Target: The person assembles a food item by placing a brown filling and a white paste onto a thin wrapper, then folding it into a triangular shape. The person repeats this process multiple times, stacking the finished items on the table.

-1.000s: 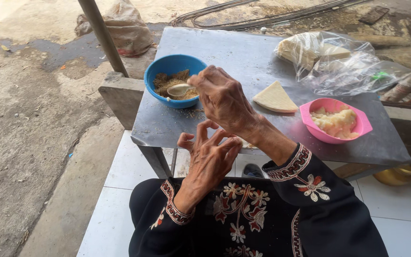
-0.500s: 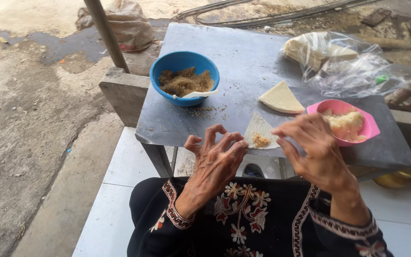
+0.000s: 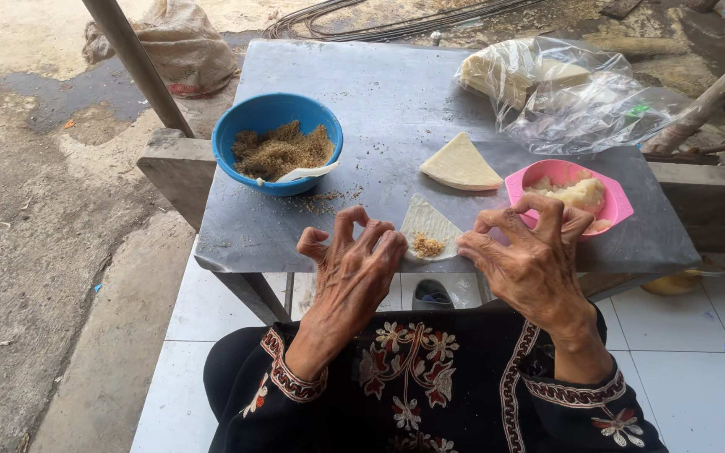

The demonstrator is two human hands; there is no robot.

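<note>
A thin triangular pastry wrapper (image 3: pixel 426 225) lies at the near edge of the metal table (image 3: pixel 379 109), with a small heap of brown filling (image 3: pixel 427 246) on it. My left hand (image 3: pixel 352 267) rests its curled fingertips at the wrapper's left side. My right hand (image 3: pixel 529 256) has its fingers bent at the wrapper's right side. Neither hand holds anything. A blue bowl (image 3: pixel 277 144) of brown filling with a white spoon (image 3: pixel 305 173) stands at the left. A stack of triangular wrappers (image 3: pixel 461 164) lies in the middle.
A pink bowl (image 3: pixel 565 193) with pale yellow dough sits to the right, close to my right hand. Clear plastic bags (image 3: pixel 564 92) with more wrappers lie at the back right. A slanted metal pole (image 3: pixel 140 67) stands left of the table; tiled floor below.
My right hand left the blue bowl, swung right toward the pink bowl, then came down beside the wrapper. Filling now lies on the wrapper. My left hand lowered to its left edge.
</note>
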